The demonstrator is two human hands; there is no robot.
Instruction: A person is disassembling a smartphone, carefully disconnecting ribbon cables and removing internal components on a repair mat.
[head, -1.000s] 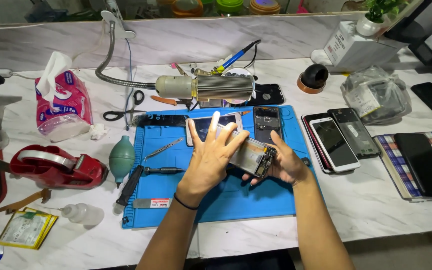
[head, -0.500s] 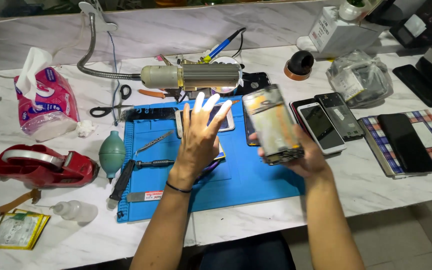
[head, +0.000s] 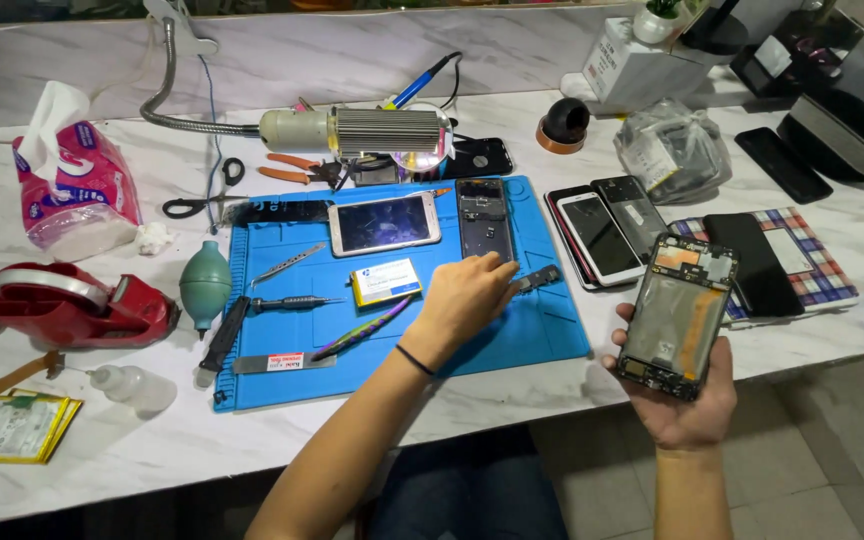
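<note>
Right hand (head: pixel 687 405): gripped opened phone frame (head: pixel 677 315) past the bench's front edge.
Left hand (head: pixel 467 298): fingers curled, pressing small part (head: pixel 537 279) near blue mat's (head: pixel 282 375) right edge.

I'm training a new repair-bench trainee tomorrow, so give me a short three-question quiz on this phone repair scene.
1. True or false: the right hand holds the opened black phone frame off the edge of the white marble table.
2. Which lies nearest the left hand on the blue silicone work mat? A) red tape dispenser B) small dark flat part C) pink tissue pack
3. Fill in: the silver-edged phone with a dark screen lies on the ____ mat.

Key: 1 true; 2 B; 3 blue
</note>
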